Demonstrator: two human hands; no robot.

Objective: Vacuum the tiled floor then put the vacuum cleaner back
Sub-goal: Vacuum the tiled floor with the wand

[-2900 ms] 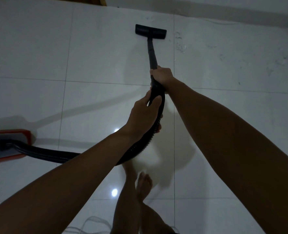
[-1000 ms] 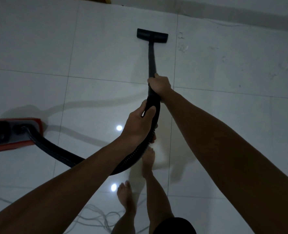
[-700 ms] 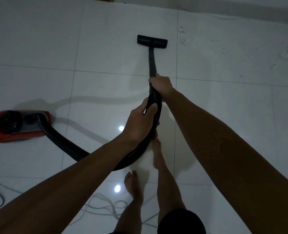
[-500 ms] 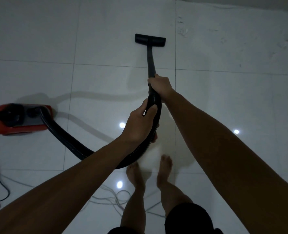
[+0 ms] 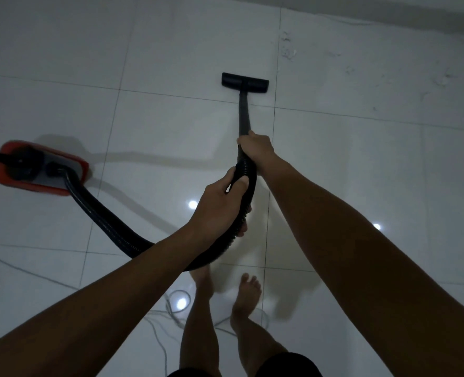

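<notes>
Vacuum cleaner sits well left on the tiled floor; its nozzle lies flat ahead. Right hand grips the wand, left hand the hose. Sweeping's underway; next, reach toward what looks like debris beyond.

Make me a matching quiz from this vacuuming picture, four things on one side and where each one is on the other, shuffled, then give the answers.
Things:
1. floor nozzle
2. red vacuum body
3. right hand
4. left hand

Places:
A. gripping the ribbed hose
B. on the tiles at far left
C. gripping where the hose meets the black wand
D. on the floor ahead, near a tile joint

Pairs: 1-D, 2-B, 3-C, 4-A
</notes>
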